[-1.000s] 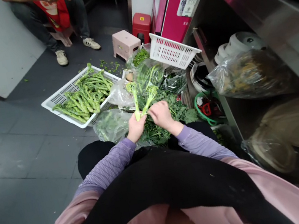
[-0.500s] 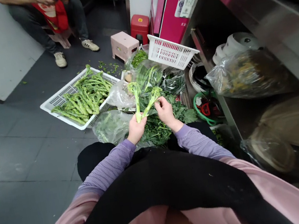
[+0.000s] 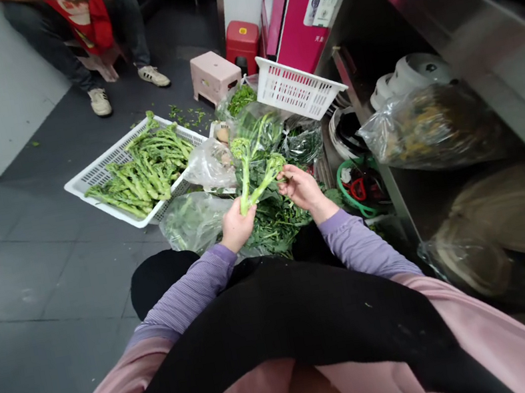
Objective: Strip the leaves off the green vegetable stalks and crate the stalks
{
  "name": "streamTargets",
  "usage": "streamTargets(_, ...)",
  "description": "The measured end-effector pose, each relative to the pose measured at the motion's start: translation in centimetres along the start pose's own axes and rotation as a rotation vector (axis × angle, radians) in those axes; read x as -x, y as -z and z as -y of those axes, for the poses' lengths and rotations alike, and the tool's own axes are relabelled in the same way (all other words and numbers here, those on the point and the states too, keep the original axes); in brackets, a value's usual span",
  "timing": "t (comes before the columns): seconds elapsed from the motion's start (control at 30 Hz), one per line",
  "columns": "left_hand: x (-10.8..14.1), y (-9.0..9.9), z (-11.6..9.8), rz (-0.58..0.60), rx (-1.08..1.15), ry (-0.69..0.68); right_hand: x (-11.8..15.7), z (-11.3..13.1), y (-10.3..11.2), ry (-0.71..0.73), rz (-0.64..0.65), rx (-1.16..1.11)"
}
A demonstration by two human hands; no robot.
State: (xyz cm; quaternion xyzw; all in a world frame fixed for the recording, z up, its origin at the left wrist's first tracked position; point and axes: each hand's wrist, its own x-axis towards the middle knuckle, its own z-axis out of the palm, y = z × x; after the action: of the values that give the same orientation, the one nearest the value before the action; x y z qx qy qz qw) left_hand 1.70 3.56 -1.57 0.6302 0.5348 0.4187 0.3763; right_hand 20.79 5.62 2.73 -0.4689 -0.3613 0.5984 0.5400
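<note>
My left hand (image 3: 238, 224) is closed round the lower stems of two broccolini stalks (image 3: 264, 188), whose green heads fan apart above it. By the head of the right-hand stalk is my right hand (image 3: 302, 189). Its fingers are curled and pinched; what is between them, if anything, is too small to make out. Below both hands lies a heap of dark green leaves (image 3: 273, 228). To the left, a white slotted basket (image 3: 108, 213) holds many broccolini stalks (image 3: 144, 173). A clear plastic bag (image 3: 193, 222) with greens lies between that basket and my knees.
Bagged greens and a tilted white basket (image 3: 297, 87) lie ahead. A pink stool (image 3: 215, 76) and a red bin (image 3: 242, 44) stand behind. On the right are a metal shelf with bags and a green basket (image 3: 354, 197). A person (image 3: 83, 45) sits at the back left.
My right hand has shifted slightly right, away from the broccolini head, and its fingers have loosened a little. My left hand keeps its hold on the stalks. The view has shifted slightly.
</note>
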Motion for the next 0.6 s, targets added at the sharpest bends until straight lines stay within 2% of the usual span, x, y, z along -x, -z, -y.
streamTargets(0.07,0.3,-0.1,-0.2,0.007,-0.032,-0.020,-0.7,0.8,-0.2,0.023,0.003,0.022)
streamTargets(0.13,0.4,-0.2,-0.4,0.004,-0.077,-0.034,-0.9,0.7,-0.8,0.090,-0.085,0.206)
streamTargets(0.23,0.6,-0.2,-0.6,-0.004,-0.148,-0.045,-0.3,-0.3,-1.6,0.347,-0.245,0.620)
streamTargets(0.3,0.6,-0.2,-0.8,-0.011,-0.185,-0.039,0.6,-1.5,-2.0,0.465,-0.158,0.865)
streamTargets(0.37,0.5,0.0,-1.0,-0.023,-0.211,-0.001,1.8,-2.7,-2.5,0.456,0.058,0.960)
streamTargets(0.4,0.4,0.0,-1.0,-0.031,-0.217,0.019,2.3,-3.2,-2.9,0.418,0.130,0.931)
streamTargets(0.43,0.3,0.2,-1.1,-0.040,-0.218,0.028,2.7,-3.5,-3.2,0.362,0.142,0.839)
streamTargets(0.53,0.0,0.5,-0.9,-0.079,-0.213,-0.045,2.6,-3.1,-3.6,0.178,-0.029,0.449)
streamTargets(0.6,-0.2,0.8,-0.6,-0.099,-0.226,-0.128,1.8,-1.7,-3.4,0.048,-0.061,0.234)
